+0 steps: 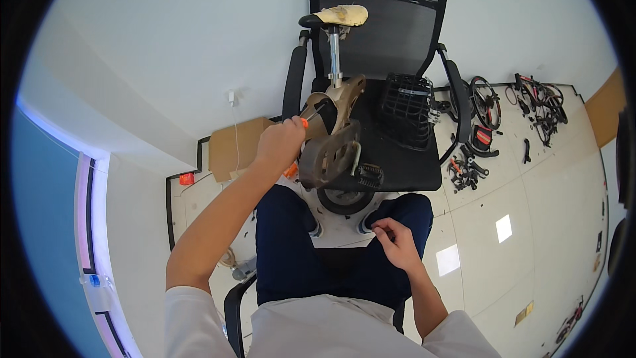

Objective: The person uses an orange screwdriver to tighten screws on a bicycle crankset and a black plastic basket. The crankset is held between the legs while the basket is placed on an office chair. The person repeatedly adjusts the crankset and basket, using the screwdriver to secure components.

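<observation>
A small bicycle frame (345, 101) stands on the seat of a black office chair in front of me, its worn cream saddle (345, 14) on a shiny post. My left hand (281, 144) is closed round the orange handle of a screwdriver (304, 123). The shaft points up and right at the dark opening in the frame; whether the tip touches is unclear. Below lie a brown chain guard (329, 157), a black pedal (369, 174) and a wheel (345, 200). Over my right thigh, my right hand (397, 244) has curled fingers; anything inside them is hidden.
A black wire basket (407, 109) lies on the chair seat (417, 166), between the armrests. Bicycle parts (467, 171), a wheel (485, 103) and a dismantled frame (543, 106) lie on the floor to the right. At the left, a cardboard sheet (232, 149) leans by the wall.
</observation>
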Tool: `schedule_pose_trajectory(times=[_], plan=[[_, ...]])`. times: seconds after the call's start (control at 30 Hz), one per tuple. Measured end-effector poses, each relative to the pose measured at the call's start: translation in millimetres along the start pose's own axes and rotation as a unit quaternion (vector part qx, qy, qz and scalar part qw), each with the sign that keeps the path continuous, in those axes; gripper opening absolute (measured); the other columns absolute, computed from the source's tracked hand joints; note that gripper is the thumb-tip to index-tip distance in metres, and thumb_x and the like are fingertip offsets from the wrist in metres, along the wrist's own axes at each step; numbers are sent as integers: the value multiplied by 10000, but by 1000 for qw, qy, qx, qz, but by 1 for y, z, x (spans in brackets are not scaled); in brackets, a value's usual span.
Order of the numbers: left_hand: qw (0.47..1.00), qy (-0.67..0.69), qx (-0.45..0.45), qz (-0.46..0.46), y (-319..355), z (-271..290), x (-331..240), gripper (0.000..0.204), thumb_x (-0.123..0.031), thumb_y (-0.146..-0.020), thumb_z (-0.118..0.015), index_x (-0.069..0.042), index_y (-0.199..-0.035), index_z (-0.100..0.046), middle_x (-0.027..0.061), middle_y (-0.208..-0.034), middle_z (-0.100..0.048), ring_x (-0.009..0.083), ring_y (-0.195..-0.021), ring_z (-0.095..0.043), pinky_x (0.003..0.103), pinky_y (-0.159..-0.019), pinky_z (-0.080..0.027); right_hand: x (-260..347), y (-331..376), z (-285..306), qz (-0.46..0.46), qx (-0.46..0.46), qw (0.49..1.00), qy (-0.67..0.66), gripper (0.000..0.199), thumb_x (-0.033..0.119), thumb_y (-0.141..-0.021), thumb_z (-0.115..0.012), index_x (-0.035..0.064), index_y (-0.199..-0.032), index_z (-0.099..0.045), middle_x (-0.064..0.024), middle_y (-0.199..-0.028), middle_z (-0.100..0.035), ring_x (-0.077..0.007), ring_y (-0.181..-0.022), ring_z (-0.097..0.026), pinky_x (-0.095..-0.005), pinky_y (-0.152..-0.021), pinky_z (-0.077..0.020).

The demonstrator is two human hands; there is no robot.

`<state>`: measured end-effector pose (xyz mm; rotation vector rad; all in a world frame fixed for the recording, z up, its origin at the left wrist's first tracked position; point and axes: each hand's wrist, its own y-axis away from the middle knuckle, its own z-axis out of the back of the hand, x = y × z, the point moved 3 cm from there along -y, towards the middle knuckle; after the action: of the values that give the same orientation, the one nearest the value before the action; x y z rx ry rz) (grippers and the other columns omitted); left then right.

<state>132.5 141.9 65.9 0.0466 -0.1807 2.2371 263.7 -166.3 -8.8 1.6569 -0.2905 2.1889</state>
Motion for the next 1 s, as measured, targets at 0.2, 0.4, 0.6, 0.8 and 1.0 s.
schedule_pose_trajectory(times=[0.2,0.4,0.6,0.8,1.0], plan=[[952,269,61,131,-8,-1,6,201,-225,-878,-654,-25,-856,-653,135,-696,-603,244,-593,-618,376,-505,-476,9,1,1,2,8,999,45,165,113,-895,-618,-26,-979,-645,-117,-812,-640,-175,-675,-610,-276,-604,-477],[568,718,257,310,-6,-5,12,312,-308,-951,-582,-15,-1047,-632,1,-707,-532,46,-459,-416,215,-342,-275,7,2,-1,-5,19,998,53,166,119,-896,-618,-21,-981,-647,-122,-831,-648,-187,-692,-621,-283,-610,-483],[388,848,186,309,8,-16,5,312,-263,-936,-588,30,-1044,-577,21,-757,-522,43,-490,-445,176,-335,-276,11,0,1,-5,23,999,45,169,116,-896,-615,-20,-989,-648,-123,-844,-651,-187,-701,-625,-280,-616,-488],[638,709,-49,295,24,2,0,408,-101,-879,-631,34,-1244,-508,135,-1013,-591,188,-735,-617,288,-568,-507,6,0,4,-13,9,999,50,171,110,-894,-613,-18,-1000,-651,-125,-851,-653,-188,-703,-629,-281,-624,-493],[897,360,-232,106,55,-9,14,395,-96,-927,-571,15,-1291,-467,174,-1108,-598,260,-919,-645,341,-719,-530,9,-1,0,-12,18,998,62,173,115,-895,-613,-18,-997,-652,-127,-854,-652,-192,-698,-624,-287,-626,-494]])
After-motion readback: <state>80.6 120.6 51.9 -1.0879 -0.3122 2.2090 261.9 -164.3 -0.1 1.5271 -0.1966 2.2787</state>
